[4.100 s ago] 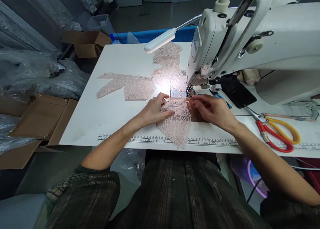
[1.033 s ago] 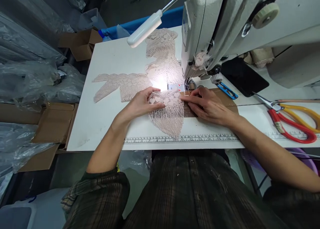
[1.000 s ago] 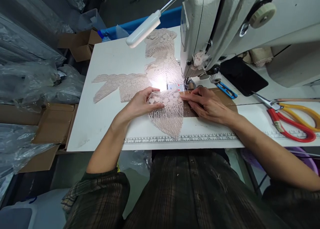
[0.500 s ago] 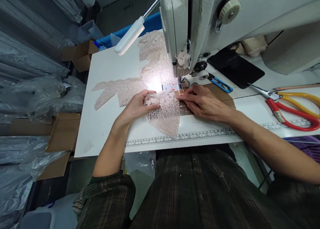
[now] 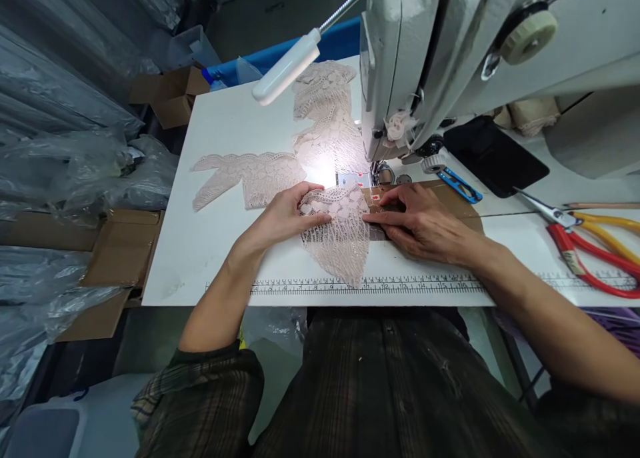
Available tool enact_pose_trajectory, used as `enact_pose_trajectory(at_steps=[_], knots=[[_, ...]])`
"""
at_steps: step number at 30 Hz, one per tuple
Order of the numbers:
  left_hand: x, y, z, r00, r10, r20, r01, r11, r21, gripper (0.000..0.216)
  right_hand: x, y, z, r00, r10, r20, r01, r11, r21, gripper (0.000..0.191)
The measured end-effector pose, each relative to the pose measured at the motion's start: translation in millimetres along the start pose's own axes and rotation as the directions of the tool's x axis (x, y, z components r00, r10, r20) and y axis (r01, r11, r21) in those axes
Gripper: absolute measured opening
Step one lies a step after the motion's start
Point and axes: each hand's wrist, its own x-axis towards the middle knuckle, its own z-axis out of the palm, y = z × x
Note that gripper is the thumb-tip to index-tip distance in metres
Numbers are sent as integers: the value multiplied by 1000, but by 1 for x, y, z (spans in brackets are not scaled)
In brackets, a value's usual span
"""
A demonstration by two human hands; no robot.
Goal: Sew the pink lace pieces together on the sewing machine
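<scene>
Probably a garment workshop: industrial sewing machine (image 5: pixel 450 51), lace pieces (image 5: pixel 260 175), cartons (image 5: pixel 173 95).

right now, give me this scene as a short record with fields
left hand: flat on the pink lace piece, fingers on its upper left part
right hand: flat on the brown patch, fingertips at the lace piece's right edge
lace piece: lies in front of the presser foot, its point reaching the printed ruler
machine: white sewing machine, lamp lit
other lace: left lace and back lace on the white table
tools: scissors, blue thread snips, both right of the hands
</scene>
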Motion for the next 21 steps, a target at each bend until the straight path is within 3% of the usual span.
enact_pose_trajectory(at_steps=[16,18,21], knots=[[-7,7,0,991,93,-99,-70,974,218,49,0,-4,3,999,3,-48,-4,1000,-29,36],[-7,8,1,967,159,-199,-85,938,337,40,0,-5,3,999,6,-42,-7,1000,-27,36],[-4,6,10,857,370,-358,-121,821,558,28,-1,-4,3,999,6,-40,-7,999,-33,35]])
